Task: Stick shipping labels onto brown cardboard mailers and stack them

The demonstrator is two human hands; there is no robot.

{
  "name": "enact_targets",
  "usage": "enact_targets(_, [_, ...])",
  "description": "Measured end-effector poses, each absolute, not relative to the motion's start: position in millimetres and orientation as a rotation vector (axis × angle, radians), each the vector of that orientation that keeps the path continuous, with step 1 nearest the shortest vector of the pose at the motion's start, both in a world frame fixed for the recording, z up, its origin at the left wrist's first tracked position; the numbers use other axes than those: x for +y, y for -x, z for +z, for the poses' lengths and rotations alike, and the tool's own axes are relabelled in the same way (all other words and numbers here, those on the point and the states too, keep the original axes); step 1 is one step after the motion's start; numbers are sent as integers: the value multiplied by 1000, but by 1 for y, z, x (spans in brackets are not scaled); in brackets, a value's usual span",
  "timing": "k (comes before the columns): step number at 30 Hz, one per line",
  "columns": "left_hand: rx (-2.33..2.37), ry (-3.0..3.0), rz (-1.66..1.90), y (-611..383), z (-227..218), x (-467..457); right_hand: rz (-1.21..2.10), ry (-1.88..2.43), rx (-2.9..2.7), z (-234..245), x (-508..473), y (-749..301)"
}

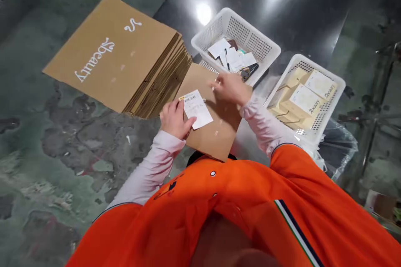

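In the head view, the left hand is partly closed and grasps a white slip at its left side, with the thumb lying on top of the paper. The slip, which bears a printed label, is over a flat cardboard piece just in front of the person. The right hand is above the far right part of this cardboard, its fingers curled in; they are blurred, so I cannot tell if they pinch something.

At the far side, a white basket contains white papers, a black pen and some dark items. To the right, a second basket contains pale yellow boxes, marked "Sbeauty". To the left there is a cardboard stack with white lettering on its top.
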State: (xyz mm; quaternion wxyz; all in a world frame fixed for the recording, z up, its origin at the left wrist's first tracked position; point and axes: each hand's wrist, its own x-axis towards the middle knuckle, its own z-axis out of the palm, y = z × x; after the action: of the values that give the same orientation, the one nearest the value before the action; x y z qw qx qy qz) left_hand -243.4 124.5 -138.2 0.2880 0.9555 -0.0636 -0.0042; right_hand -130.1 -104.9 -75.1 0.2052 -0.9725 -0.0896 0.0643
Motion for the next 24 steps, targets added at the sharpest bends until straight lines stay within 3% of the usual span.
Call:
enact_targets(3, [-171, -2546, 1, 233, -141, 125, 426, 2889, -374, -67, -64, 208])
enact_targets(9, [-309, -2447, 7, 217, -147, 137, 432, 2930, -229, -75, -42, 234])
enact_targets(17, [-266, -2105, 80, 224, -160, 143, 168, 2411, 87, -91, -63, 241])
enact_targets(24, [-573, -1946, 178, 230, -115, 130, -206, 2168, 259, -65, -116, 334])
